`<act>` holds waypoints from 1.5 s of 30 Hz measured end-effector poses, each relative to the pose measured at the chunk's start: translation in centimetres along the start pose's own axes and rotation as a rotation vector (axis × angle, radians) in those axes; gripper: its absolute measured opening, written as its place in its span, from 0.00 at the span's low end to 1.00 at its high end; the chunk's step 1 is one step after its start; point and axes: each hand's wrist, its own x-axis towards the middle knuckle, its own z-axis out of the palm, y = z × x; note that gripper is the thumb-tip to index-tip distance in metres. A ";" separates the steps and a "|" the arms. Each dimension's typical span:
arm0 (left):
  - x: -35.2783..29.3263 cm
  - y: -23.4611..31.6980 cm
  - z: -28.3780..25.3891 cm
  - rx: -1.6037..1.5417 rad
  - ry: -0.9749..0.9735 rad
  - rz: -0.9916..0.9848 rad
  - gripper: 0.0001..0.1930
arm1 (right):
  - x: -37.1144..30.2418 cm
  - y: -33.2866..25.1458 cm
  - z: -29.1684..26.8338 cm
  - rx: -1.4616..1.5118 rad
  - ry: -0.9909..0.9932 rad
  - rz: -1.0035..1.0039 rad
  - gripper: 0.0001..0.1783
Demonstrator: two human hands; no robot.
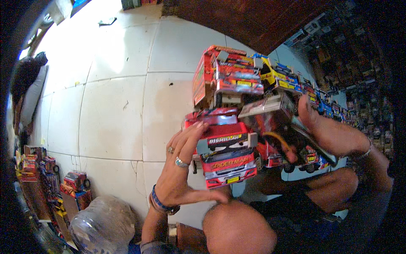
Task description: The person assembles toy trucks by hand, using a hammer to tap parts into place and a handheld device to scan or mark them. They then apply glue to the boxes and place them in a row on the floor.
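A red toy truck with a pale windscreen stands in front of me. Along its left side lies my left hand, fingers stretched out and touching it, thumb spread apart near its front bumper. At the truck's right, my right hand grips a dark, boxy toy truck with a greyish top edge, tilted and blurred; part of that grip is hidden behind it. Behind the red truck is an orange-red toy truck. A yellow and blue toy truck stands to its right.
More toy trucks run in a row toward the right. At the lower left are stacked toy trucks and a clear plastic bag. White floor tiles spread to the left; a dark brown panel lies at the far side.
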 end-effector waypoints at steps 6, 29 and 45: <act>3.4 -0.9 -2.9 -0.170 0.082 0.100 0.66 | 1.2 -0.7 -4.9 -0.325 0.171 -0.011 0.48; 15.6 -7.7 -1.6 0.215 -0.018 0.270 0.50 | 5.1 -3.9 -6.1 -0.323 0.067 -0.075 0.49; 14.7 -7.5 -0.8 0.155 0.042 0.209 0.50 | 8.1 -6.3 -5.8 -0.110 -0.023 0.230 0.45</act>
